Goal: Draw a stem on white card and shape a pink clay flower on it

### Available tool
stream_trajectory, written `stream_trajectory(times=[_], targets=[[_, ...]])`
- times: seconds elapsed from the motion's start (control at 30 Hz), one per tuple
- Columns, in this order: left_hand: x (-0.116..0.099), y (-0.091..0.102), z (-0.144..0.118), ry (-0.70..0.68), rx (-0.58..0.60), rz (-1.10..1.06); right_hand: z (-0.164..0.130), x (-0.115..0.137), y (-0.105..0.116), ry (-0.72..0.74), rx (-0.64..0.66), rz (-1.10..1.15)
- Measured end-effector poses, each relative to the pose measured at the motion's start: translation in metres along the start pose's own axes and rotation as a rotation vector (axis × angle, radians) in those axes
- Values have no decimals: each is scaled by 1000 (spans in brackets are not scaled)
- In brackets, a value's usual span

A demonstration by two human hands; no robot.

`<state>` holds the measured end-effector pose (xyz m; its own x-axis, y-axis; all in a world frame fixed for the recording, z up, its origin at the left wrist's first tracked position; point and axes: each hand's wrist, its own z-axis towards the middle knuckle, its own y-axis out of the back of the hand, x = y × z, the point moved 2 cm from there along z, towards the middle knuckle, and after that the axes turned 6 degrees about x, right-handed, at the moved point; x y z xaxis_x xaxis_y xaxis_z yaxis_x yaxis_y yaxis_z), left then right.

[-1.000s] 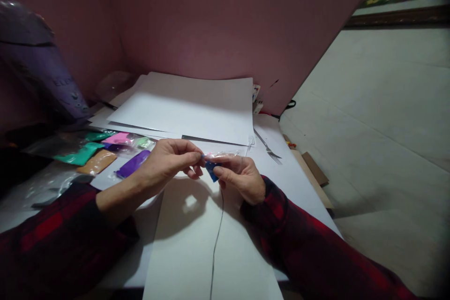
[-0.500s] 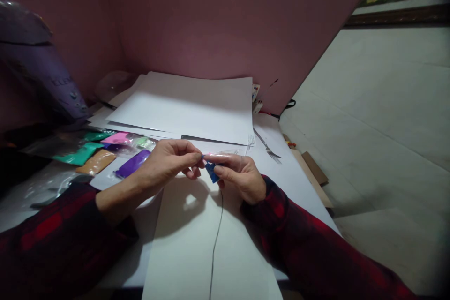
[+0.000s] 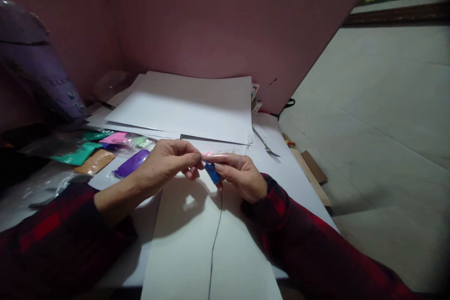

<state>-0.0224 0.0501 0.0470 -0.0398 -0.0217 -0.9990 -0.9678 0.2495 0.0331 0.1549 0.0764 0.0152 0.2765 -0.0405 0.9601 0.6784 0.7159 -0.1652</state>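
Observation:
My right hand [image 3: 242, 176] holds a small blue clay packet [image 3: 212, 173] between thumb and fingers, above a white sheet [image 3: 183, 248]. Clear plastic film [image 3: 225, 153] shows along the top of that hand's index finger. My left hand [image 3: 168, 161] is closed in a pinch just to the left, its fingertips meeting the right index fingertip. A speck of blue clay shows at this pinch; its size is hidden by the fingers. Down the sheet, below the hands, runs a wavy dark line [image 3: 213, 248].
Left lie clay packets: purple [image 3: 131, 164], orange [image 3: 94, 161], green [image 3: 76, 153] and pink [image 3: 115, 138]. Large white sheets [image 3: 190, 103] are stacked behind the hands. A fork [image 3: 269, 147] rests at right. A purple container [image 3: 56, 77] stands back left, near the pink wall [image 3: 211, 18].
The blue packet shows a little more below the right thumb. Both hands stay in nearly the same place, fingertips together; the view has shifted slightly.

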Motion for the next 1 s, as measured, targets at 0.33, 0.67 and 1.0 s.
stream_trajectory(times=[0.33,0.67,1.0], targets=[[-6,-1,-2,8,12,-25,-1,0,1,17,-70,10],[-2,1,0,-15,9,-2,-2,1,0,-2,-35,11],[-2,0,0,-22,13,-37,-2,-1,0,5,-46,8]])
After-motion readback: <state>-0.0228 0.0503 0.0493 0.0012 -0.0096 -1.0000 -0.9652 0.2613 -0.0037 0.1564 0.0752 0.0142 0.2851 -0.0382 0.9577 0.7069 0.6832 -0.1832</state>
